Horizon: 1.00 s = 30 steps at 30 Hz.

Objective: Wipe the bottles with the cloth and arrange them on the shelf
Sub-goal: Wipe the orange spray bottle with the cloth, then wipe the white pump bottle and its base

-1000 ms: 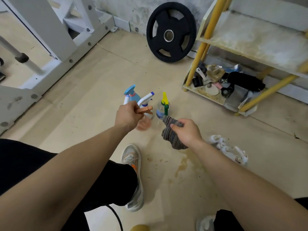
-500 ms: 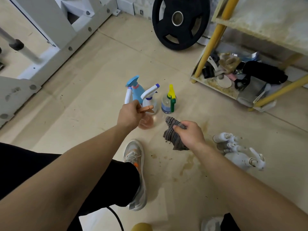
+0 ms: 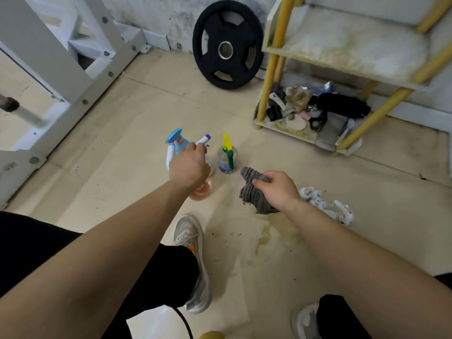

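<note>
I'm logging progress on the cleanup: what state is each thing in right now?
Left hand: grips the pink bottle by its top.
Right hand: grips the bunched cloth.
Blue bottle: upright on floor.
Yellow-capped bottle: upright on floor.
Purple-tipped bottle: upright, partly hidden.
White bottles: lying on floor.
Shelf: top board stained, no bottles.
Weight plate: leaning against wall.

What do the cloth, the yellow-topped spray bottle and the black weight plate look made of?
Cloth: soft ribbed knit fabric, grey-brown, crumpled in the right hand. Yellow-topped spray bottle: clear glossy plastic, contents showing through. Weight plate: matte black, probably rubber-coated, with metal hub.
</note>
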Available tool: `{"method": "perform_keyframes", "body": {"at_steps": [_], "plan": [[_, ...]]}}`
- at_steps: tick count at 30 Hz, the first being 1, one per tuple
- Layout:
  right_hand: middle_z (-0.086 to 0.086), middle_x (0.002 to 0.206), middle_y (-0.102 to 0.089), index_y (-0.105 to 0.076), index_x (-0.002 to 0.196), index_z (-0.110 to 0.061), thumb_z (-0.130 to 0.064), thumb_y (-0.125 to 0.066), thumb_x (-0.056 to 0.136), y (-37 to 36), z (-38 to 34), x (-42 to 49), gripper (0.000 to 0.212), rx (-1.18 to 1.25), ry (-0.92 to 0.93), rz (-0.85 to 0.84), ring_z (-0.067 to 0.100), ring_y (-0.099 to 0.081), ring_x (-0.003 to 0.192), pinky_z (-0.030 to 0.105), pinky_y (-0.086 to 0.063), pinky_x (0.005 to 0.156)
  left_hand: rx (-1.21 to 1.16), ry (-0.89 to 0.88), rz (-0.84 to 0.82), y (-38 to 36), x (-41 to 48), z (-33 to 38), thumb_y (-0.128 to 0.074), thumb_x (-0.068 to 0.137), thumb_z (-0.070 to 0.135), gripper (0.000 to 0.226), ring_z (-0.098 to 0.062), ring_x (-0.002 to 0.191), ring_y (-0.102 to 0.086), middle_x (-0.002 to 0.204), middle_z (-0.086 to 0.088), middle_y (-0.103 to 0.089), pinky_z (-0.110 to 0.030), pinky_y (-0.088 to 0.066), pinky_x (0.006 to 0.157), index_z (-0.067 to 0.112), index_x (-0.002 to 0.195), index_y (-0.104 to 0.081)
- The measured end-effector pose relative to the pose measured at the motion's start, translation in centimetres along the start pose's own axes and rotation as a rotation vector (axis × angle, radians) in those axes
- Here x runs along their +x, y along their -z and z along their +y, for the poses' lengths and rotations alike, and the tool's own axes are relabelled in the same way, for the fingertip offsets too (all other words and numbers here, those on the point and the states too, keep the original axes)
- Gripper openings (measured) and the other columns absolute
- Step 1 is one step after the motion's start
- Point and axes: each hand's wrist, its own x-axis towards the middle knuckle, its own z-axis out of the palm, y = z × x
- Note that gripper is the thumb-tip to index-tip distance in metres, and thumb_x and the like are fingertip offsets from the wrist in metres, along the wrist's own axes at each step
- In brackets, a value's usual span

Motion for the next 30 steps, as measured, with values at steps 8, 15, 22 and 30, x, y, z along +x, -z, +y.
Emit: {"method": "perform_keyframes", "body": {"at_steps": [8, 15, 22, 30], "plan": [[0.007, 0.082, -0.071, -0.07, 0.082, -0.012, -0.032, -0.065, 0.096, 7.7, 1.5, -4.9, 0.025, 0.068, -0.002, 0.17, 0.028, -0.066, 0.078, 0.031, -0.043, 0.061, -0.123, -0.291, -0.245, 2.1, -1.6, 10.0, -0.062, 0.093, 0.032, 0.037, -0.032, 0.115, -0.058, 0.124, -0.011, -0.06, -0.04, -0.05, 0.094, 0.014, 0.125, -0.058], [0.005, 0.081, -0.07, -0.07, 0.082, -0.011, -0.029, -0.065, 0.095, 12.6, 6.6, -10.5, 0.023, 0.137, -0.073, 0.353, 0.023, -0.063, 0.073, 0.028, -0.044, 0.061, -0.094, -0.516, -0.405, -0.2, -5.0, 19.1, -0.067, 0.091, 0.034, 0.043, -0.027, 0.115, -0.057, 0.127, -0.007, -0.061, -0.038, -0.05, 0.095, 0.017, 0.129, -0.056], [0.006, 0.077, -0.068, -0.064, 0.073, -0.013, -0.026, -0.063, 0.095, 16.8, 13.1, -13.9, 0.025, 0.201, -0.205, 0.57, 0.027, -0.062, 0.074, 0.029, -0.043, 0.06, -0.043, -0.615, -0.474, -3.7, -7.4, 24.7, -0.064, 0.092, 0.036, 0.042, -0.028, 0.112, -0.057, 0.125, -0.008, -0.062, -0.041, -0.051, 0.091, 0.014, 0.127, -0.055], [0.02, 0.095, -0.072, -0.069, 0.095, 0.002, -0.024, -0.062, 0.096, 16.6, 19.2, -12.5, 0.027, 0.245, -0.383, 0.588, 0.039, -0.066, 0.092, 0.035, -0.044, 0.067, -0.145, -0.404, -0.506, -8.7, -8.9, 25.7, -0.072, 0.083, 0.033, 0.057, -0.032, 0.118, -0.053, 0.134, -0.012, -0.053, -0.039, -0.048, 0.092, 0.013, 0.133, -0.051]]}}
